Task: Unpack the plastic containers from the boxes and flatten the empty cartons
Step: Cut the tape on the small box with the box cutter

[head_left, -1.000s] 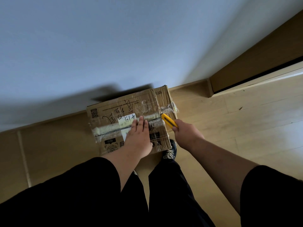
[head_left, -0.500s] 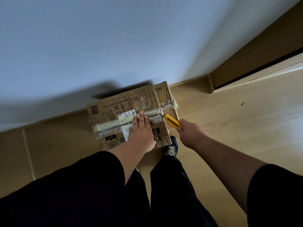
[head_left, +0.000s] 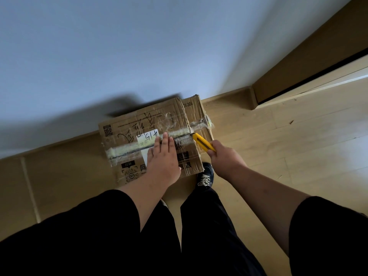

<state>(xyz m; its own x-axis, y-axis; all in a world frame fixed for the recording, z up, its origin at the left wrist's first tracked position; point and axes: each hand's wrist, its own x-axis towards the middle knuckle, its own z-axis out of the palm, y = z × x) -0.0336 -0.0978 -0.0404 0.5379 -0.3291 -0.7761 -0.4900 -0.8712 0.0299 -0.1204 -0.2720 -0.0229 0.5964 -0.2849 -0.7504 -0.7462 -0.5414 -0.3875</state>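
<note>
A closed brown cardboard box (head_left: pixel 127 132) with handwriting, a white label and clear tape along its middle seam stands on the floor against the wall. My left hand (head_left: pixel 162 160) lies flat on the box top, fingers straight, pressing near the seam. My right hand (head_left: pixel 225 158) grips a yellow utility knife (head_left: pixel 203 142), whose tip touches the taped seam at the box's right edge. No plastic containers are visible; the box's inside is hidden.
A pale wall (head_left: pixel 139 46) rises right behind the box. Wooden floor (head_left: pixel 288 146) spreads to the right, with a door threshold and brown door frame (head_left: pixel 308 66) at the upper right. My dark shoe (head_left: pixel 206 175) stands beside the box's near right corner.
The knife tip has stayed at the right end of the seam, shifting slightly. My left hand keeps pressing the box top. The view has drifted a little.
</note>
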